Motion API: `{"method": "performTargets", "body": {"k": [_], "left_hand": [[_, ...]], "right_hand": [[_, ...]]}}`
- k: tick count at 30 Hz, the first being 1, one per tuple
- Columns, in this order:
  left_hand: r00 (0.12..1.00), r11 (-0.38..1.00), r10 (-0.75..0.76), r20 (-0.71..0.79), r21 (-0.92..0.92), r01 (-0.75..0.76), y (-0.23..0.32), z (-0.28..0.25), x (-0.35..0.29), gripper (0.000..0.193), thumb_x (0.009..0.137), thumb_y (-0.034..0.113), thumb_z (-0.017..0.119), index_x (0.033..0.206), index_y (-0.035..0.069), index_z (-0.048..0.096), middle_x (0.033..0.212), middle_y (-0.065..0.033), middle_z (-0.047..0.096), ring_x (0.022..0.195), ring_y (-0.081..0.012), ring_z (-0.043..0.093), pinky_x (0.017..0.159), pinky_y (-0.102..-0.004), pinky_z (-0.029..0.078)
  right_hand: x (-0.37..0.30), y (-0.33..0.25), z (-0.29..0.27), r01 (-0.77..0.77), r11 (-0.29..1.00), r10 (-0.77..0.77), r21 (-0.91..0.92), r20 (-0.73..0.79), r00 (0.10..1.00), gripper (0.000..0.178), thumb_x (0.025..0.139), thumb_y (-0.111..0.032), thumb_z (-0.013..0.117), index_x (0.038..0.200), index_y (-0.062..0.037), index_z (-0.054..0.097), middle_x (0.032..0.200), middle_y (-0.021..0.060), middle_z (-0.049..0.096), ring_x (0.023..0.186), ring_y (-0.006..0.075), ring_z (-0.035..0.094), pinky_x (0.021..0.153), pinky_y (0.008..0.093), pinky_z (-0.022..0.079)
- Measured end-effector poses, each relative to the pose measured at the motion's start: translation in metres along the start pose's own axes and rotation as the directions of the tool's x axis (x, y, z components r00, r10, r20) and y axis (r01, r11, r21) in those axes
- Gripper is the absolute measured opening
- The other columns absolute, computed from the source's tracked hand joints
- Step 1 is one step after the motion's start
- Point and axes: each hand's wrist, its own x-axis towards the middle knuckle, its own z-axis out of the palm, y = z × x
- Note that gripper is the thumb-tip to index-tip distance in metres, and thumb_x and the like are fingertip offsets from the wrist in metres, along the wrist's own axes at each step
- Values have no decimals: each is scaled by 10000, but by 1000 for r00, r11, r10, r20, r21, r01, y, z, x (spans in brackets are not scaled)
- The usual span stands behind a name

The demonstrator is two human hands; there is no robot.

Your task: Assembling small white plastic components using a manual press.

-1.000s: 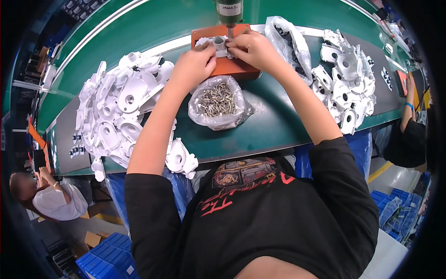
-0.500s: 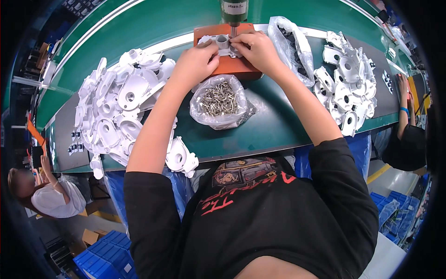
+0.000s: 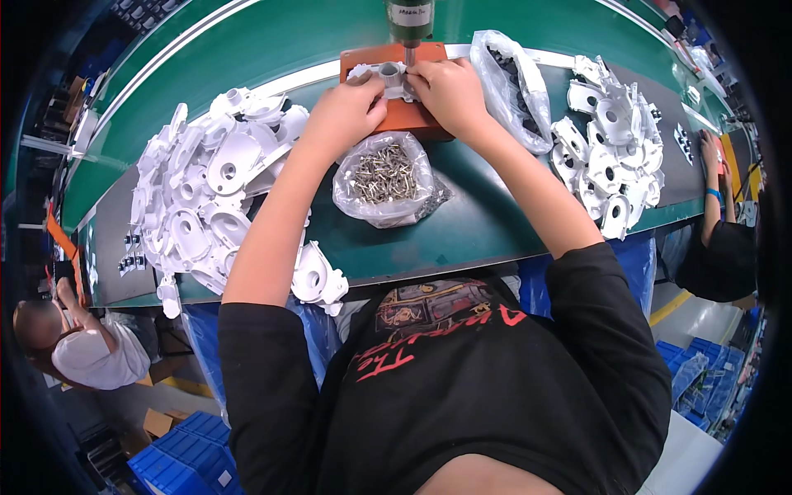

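Observation:
A white plastic part with a short round tube (image 3: pixel 389 73) rests on an orange fixture block (image 3: pixel 417 122). My left hand (image 3: pixel 346 114) grips the part's left end, thumb and fingers closed on it. At the right end, the closed fingers of my right hand (image 3: pixel 452 92) pinch its edge, close beside the driver bit. A green power screwdriver (image 3: pixel 410 23) hangs upright above, its metal bit pointing down at the part's right side. Whether the bit touches a screw is hidden by my fingers. Just nearer than the block sits a clear bag of metal screws (image 3: pixel 384 175).
White plastic parts lie heaped at the left (image 3: pixel 198 190) and in a smaller pile at the right (image 3: pixel 610 153). Beyond my right hand lies a clear bag of dark pieces (image 3: pixel 516 95). Co-workers sit at far left (image 3: pixel 103 355) and far right (image 3: pixel 718 256).
My right hand has shifted slightly right against the block, its fingers more curled. My left hand keeps its grip. The whole view has drifted slightly, and the left co-worker's arm has moved.

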Motion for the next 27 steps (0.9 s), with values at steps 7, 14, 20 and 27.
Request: {"method": "performTargets", "body": {"k": [7,14,20,27], "left_hand": [[1000,1000,1,6,24,-2,0,-2,0,161,787,181,539,870,45,562,796,-126,606,732,-318,597,649,-416,488],[999,1000,-15,30,1,15,-1,-2,0,162,788,183,531,875,52,568,806,-125,611,730,-321,599,652,-422,487],[1000,1000,-9,17,5,9,-4,-2,0,159,786,189,528,864,55,564,812,-126,614,728,-328,598,654,-428,483],[999,999,-37,39,13,37,-1,-2,2,161,785,187,528,864,51,558,816,-125,608,734,-329,590,649,-422,478]], "right_hand": [[-1,-6,-17,56,996,-44,-71,168,985,171,786,-227,589,840,-87,672,856,45,653,849,217,570,743,350,404],[-2,-14,-31,98,982,-69,-163,177,982,204,771,-228,594,870,-68,671,1009,75,610,931,232,530,773,373,399],[-11,-66,-71,129,980,-161,154,217,963,138,713,-158,637,817,-69,653,899,76,569,879,252,518,774,355,398],[-32,-84,-55,297,953,-286,55,483,828,98,684,-146,643,758,-82,645,805,53,560,824,223,523,733,352,401]]}}
